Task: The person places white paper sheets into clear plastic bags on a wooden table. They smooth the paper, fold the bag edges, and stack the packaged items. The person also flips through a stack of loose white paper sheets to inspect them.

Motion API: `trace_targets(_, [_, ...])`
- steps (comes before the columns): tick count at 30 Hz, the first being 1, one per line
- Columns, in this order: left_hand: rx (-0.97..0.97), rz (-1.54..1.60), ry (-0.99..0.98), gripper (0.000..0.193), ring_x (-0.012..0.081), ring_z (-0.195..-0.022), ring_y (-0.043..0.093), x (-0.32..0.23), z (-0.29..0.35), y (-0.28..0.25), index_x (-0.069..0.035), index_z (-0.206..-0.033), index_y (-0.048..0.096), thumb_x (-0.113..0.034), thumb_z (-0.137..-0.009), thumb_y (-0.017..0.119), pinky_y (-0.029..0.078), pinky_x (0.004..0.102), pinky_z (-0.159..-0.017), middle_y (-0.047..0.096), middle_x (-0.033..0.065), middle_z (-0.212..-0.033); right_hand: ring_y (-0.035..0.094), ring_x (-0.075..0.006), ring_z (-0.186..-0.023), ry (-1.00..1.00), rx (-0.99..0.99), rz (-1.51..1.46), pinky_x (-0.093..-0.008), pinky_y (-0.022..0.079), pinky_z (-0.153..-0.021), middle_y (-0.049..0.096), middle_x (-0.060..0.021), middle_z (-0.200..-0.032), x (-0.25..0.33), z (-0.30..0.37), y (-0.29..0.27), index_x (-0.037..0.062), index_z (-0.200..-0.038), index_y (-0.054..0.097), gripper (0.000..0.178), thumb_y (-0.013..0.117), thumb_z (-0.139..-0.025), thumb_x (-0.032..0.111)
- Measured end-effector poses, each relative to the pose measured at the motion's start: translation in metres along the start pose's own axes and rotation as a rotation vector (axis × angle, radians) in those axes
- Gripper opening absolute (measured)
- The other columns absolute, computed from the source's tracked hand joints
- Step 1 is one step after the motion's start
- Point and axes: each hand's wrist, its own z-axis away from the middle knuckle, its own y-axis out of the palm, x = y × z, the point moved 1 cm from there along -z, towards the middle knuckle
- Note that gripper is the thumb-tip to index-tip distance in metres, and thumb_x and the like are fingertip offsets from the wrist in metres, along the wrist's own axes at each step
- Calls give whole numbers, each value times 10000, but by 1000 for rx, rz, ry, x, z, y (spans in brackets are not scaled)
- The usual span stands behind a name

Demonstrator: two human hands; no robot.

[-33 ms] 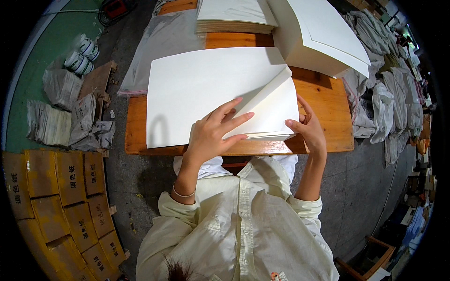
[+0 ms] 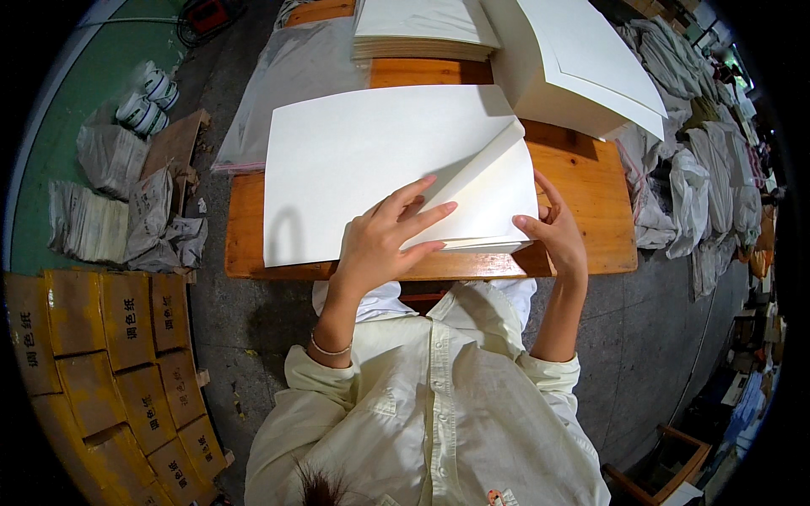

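Observation:
A stack of large white paper sheets (image 2: 354, 160) lies near the table's front edge. Its top sheet is curled back along the right side, forming a raised flap (image 2: 481, 169). Over the near end of that flap is my left hand (image 2: 384, 236), its fingers spread and stretched, touching the paper. My right hand (image 2: 557, 232) is at the stack's right edge. Its thumb rests on top of the paper while the other fingers bend round the edge, partly hidden, so the sheets are gripped there.
The wooden table (image 2: 591, 185) also carries a thick paper stack (image 2: 426, 42) at the back, a tall white pile (image 2: 582, 76) at the right and a plastic bag (image 2: 295, 93) at the left. Cardboard boxes (image 2: 131, 363) stand left; covered bundles (image 2: 709, 160) lie right.

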Motion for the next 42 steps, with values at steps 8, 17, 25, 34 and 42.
trace_targets(8, [-77, -91, 49, 472, 190, -923, 647, 8, 2, 5, -294, -1238, 608, -126, -799, 656, 560, 306, -744, 586, 38, -1212, 647, -134, -833, -56, -5, 28, -240, 507, -745, 670, -148, -1017, -9, -3, -4, 15, -1416, 338, 687, 697, -842, 134])
trace_targets(17, [-183, -72, 13, 560, 262, -848, 651, 4, 2, 2, -181, -1365, 471, -24, -841, 591, 552, 337, -694, 631, 99, -1080, 606, -150, -1000, -321, -306, -127, -264, 495, -852, 606, -119, -1130, -5, -6, -18, 14, -1324, 438, 438, 388, -1019, 325])
trace_targets(25, [-208, -42, -59, 560, 278, -778, 645, 8, 8, 2, -145, -1387, 427, -130, -860, 619, 537, 373, -644, 670, 124, -959, 582, -333, -1087, 411, 462, -549, -450, 508, -920, 534, -211, -1249, 39, -61, 2, -31, -1359, 313, 731, 367, -945, 569])
trace_targets(34, [-192, -25, 78, 506, 283, -1012, 613, 0, 15, -35, -74, -1280, 531, -230, -822, 678, 499, 380, -867, 634, 140, -1100, 554, -256, -1081, 248, 197, 134, -398, 481, -911, 534, -159, -1210, 39, -107, 14, 5, -1331, 415, 440, 524, -917, 105])
trace_targets(42, [-622, 391, -469, 765, 305, -1268, 424, 84, 7, -154, 2, -1400, 324, -437, -860, 642, 320, 409, -1065, 459, 203, -1348, 530, -95, -830, -222, 144, -217, -259, 455, -738, 573, -11, -890, 93, -28, 17, 41, -1106, 561, 220, 601, -915, 143])
